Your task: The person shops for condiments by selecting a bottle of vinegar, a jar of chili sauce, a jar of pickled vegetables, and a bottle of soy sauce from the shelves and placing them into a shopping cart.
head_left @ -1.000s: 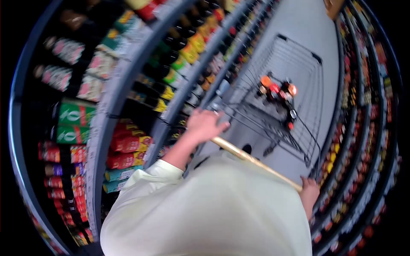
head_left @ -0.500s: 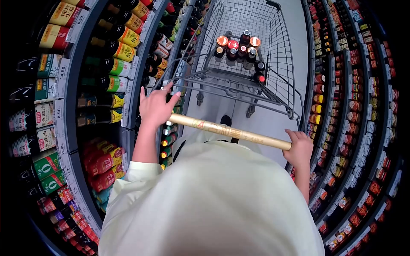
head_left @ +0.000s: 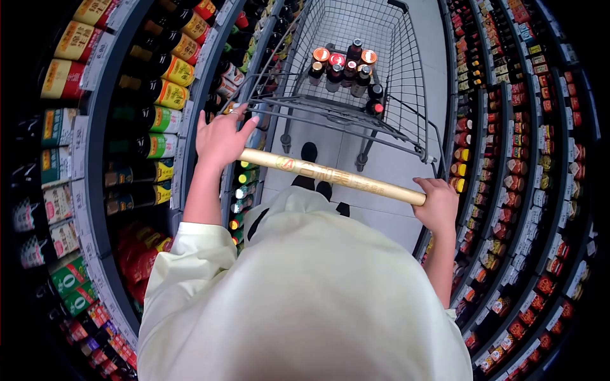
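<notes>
A tan cart handle point(head_left: 330, 176) with printed lettering runs across in front of my body. At its left end is my left hand point(head_left: 220, 138), fingers apart, the palm side resting by the bar's end. My right hand point(head_left: 437, 202) is wrapped round the right end of the bar. Beyond the handle stands the wire shopping cart point(head_left: 406, 82), holding several dark bottles point(head_left: 335, 77) and jars with orange lids point(head_left: 321, 54) grouped together. One bottle with a red cap point(head_left: 376, 109) lies nearer the cart's rear edge.
Shelves of sauce bottles point(head_left: 166, 92) with price tags line the left side, close to my left hand. On the right, shelves of jars point(head_left: 508, 184) curve alongside my right arm. Light floor tiles point(head_left: 381, 222) and dark shoes show below the handle.
The cart, its handle and both hands have shifted slightly left and up in view. Shelf goods on the left appear lower, and more of the shoes shows.
</notes>
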{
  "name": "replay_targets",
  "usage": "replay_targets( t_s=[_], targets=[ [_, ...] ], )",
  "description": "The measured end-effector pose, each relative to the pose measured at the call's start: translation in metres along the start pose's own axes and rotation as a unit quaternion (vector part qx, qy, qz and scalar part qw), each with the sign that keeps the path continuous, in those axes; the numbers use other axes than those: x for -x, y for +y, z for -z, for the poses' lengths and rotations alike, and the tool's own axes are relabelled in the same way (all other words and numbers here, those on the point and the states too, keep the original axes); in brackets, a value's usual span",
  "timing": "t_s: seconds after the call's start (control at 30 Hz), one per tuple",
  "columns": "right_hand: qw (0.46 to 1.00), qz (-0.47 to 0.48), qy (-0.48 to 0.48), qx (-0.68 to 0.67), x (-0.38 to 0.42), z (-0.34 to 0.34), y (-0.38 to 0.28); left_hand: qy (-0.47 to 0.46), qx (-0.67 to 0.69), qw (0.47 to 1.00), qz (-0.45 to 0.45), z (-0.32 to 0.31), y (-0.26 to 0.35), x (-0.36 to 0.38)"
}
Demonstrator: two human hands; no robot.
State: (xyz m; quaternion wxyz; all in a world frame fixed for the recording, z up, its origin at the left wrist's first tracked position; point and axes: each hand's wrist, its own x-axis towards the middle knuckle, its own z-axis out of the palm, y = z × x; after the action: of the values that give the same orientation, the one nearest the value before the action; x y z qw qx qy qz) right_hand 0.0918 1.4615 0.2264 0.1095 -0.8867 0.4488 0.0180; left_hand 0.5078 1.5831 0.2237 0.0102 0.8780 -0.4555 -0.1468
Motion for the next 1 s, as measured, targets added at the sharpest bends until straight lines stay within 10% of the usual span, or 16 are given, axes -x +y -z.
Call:
replay_targets(
  t_s=[1.0],
  targets=[
    [0.997, -0.075, 0.004, 0.014, -0.233, 0.037, 0.019, 0.011, -0.012, 0.998, -0.053, 0.055, 0.032, -0.236]
  ],
)
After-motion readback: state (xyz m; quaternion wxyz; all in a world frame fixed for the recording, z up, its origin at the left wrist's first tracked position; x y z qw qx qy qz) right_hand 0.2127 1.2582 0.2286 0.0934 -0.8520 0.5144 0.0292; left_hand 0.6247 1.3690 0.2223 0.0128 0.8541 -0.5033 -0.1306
